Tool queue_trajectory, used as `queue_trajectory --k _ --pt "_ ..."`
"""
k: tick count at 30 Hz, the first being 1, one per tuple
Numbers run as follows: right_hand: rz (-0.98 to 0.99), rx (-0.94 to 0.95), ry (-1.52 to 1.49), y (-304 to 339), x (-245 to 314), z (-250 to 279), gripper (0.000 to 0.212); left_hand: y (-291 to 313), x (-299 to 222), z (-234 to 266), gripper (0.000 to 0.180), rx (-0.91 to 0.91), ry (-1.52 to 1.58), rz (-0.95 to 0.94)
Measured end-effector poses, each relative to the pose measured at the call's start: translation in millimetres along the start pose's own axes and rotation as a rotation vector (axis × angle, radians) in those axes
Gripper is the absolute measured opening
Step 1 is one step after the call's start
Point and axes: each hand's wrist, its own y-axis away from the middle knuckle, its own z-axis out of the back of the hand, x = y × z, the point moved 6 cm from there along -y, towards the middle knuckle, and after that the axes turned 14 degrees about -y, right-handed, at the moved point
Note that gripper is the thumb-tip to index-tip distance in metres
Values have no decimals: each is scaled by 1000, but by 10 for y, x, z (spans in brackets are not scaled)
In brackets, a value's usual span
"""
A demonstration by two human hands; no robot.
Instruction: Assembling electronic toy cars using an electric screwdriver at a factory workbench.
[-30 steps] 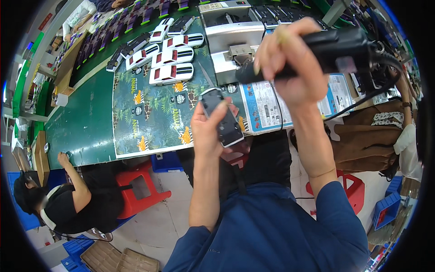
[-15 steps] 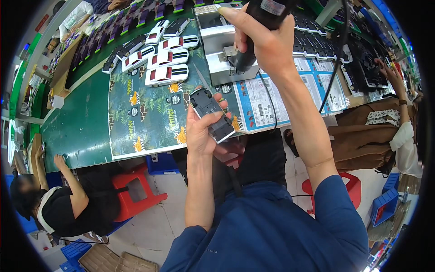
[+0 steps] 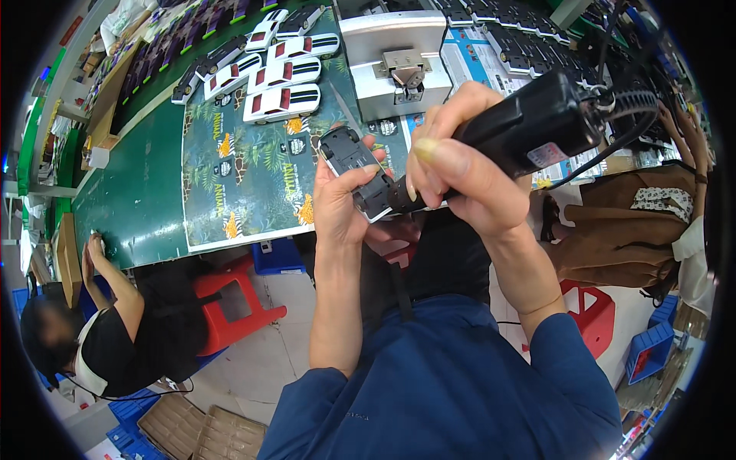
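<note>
My left hand [image 3: 343,195] holds a toy car [image 3: 354,165] with its black underside facing up, fingers along its edges and thumb across the base. In my right hand [image 3: 471,165] is a black electric screwdriver [image 3: 529,126], gripped around its body, a cord trailing from its back end. Its nose meets the near end of the car's underside; the very tip is hidden by my fingers. Beyond my hands stands a silver metal box [image 3: 391,65] with a small bracket on its front. Several white toy cars [image 3: 280,103] with dark stripes stand upright to its left.
A patterned printed sheet [image 3: 253,176] covers part of the green table [image 3: 146,207]. Rows of toy cars, dark sides up, [image 3: 510,50] lie at the back right. Co-workers sit at left and stand at right. Red stools [image 3: 230,307] and blue crates [image 3: 648,345] are on the floor.
My right hand has brought the screwdriver from the metal box down toward me, to the toy car's underside. My left hand still holds the car in nearly the same place.
</note>
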Motion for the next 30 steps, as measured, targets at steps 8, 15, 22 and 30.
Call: queue_trajectory --k 8,15,22,30 --pt "64 47 -23 50 -200 47 24 10 106 32 75 -53 108 139" --pt "42 84 -109 45 -226 4 27 87 -54 -19 71 -62 99 109" --pt "5 71 5 134 -185 54 27 91 -67 -66 71 -61 93 111" --pt "31 -11 -176 190 -137 19 29 69 -29 -30 64 -17 111 117"
